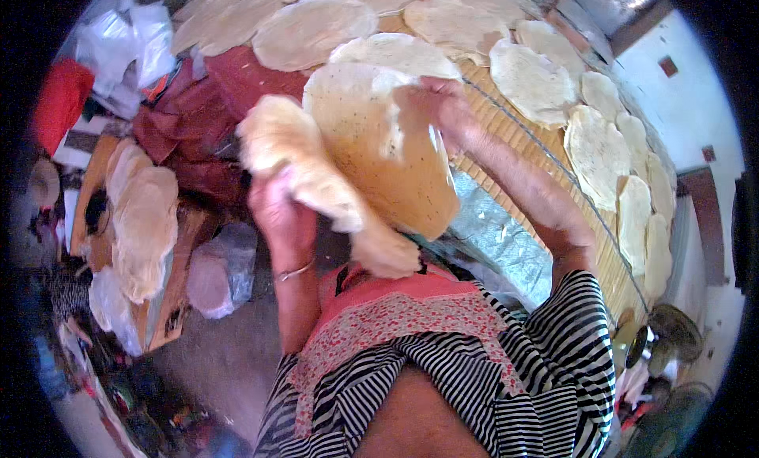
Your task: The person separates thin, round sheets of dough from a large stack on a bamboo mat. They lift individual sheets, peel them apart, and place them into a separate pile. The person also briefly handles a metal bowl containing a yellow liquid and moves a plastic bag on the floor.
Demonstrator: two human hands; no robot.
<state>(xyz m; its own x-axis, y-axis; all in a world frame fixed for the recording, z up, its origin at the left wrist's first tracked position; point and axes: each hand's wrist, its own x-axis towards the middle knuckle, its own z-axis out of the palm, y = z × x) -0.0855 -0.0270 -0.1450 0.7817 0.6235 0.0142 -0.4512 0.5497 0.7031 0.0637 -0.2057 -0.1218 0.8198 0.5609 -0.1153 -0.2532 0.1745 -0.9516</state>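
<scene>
My left hand (281, 201) is closed around a folded pale flatbread (296, 145), which droops toward my lap. To its right, a large thin round flatbread (360, 134) is tilted up, tan and speckled with dark dots. My right hand (439, 114) grips this round by its upper right edge; motion blurs the fingers. The lower part of the folded piece overlaps the speckled round, and I cannot tell whether they are joined.
Several round flatbreads (316, 31) lie on a woven mat (506, 134) ahead and to the right. More are stacked (146, 232) on a wooden stand at left. Dark red cloth (194, 110) and plastic bags (126, 51) sit at far left. Silvery sheeting (498, 229) lies beneath my right arm.
</scene>
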